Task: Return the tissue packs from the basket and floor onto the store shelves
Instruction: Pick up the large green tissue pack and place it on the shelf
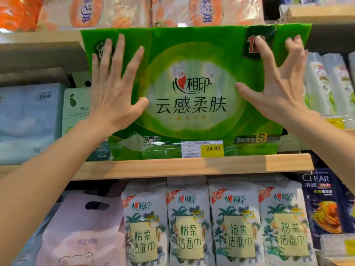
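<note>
Both forearms reached up from the bottom corners toward the middle shelf (192, 166). One view only, from the head.

Left hand (115, 89) lay flat on the face of the green pack (192, 93), fingers spread and straight, thumb out along the print; its grip was apart, pressing rather than clasping. Right hand (276, 81) sat on the pack's upper right, fingers splayed and bent at the tips, thumb pointing in toward the centre; its grip was also apart, with nothing clamped.

That pack stood upright on the shelf, its lower edge at the front lip just behind the price tag (202, 148), its top edge reaching the upper shelf (38, 38). A pale green pack (76, 112) stood just to its left, clear-wrapped bottles (326, 83) to its right. Below the shelf hung four white wipe packs (217, 225).

My guess is the pack was being pushed home. Risks from here: it seemed to sit close to the front lip, so letting go early could let it tip forward and fall. Its top looked tight under the upper shelf, so a hard shove might crease the film or jam it. An uneven push could skew it into the neighbours. Neither the basket nor the floor was in view.
</note>
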The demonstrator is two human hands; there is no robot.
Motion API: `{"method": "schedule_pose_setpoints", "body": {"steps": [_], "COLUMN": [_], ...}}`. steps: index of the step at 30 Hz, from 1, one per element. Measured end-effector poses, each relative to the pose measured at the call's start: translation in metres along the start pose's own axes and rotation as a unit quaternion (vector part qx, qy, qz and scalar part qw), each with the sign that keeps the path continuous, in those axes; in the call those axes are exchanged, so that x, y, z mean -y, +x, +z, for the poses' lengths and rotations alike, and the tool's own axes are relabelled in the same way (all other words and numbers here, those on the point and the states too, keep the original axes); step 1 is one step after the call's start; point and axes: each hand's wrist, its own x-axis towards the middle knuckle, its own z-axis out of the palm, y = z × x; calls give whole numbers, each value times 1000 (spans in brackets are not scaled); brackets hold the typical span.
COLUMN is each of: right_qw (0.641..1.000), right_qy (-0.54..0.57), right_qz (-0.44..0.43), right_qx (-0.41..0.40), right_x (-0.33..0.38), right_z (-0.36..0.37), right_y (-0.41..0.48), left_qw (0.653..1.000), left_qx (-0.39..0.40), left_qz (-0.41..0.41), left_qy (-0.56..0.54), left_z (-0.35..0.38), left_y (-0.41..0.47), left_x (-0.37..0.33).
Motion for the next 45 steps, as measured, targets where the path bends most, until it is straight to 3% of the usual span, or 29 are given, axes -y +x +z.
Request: {"method": "schedule_pose_setpoints", "body": {"steps": [5, 20, 25, 31, 34, 45], "right_qw": [997, 992, 994, 993, 994, 993], "right_qy": [-10, -73, -82, -77, -64, -62], "right_qz": [-59, -32, -19, -62, -21, -15], "right_qx": [-51, -93, -64, 68, 85, 103], "right_x": [6, 10, 8, -5, -13, -17], "right_z": [5, 25, 27, 53, 77, 78], "right_y": [18, 32, 35, 24, 1, 5], "left_qw": [999, 993, 995, 994, 991, 991], "left_qx": [-32, -78, -54, 70, 106, 112], "left_qz": [-30, -52, -47, -50, -48, -68], "left_qy": [26, 73, 71, 67, 62, 41], "left_z": [5, 24, 28, 53, 75, 84], "left_y": [28, 40, 44, 40, 17, 15], "left_x": [-15, -14, -11, 1, 2, 6]}}
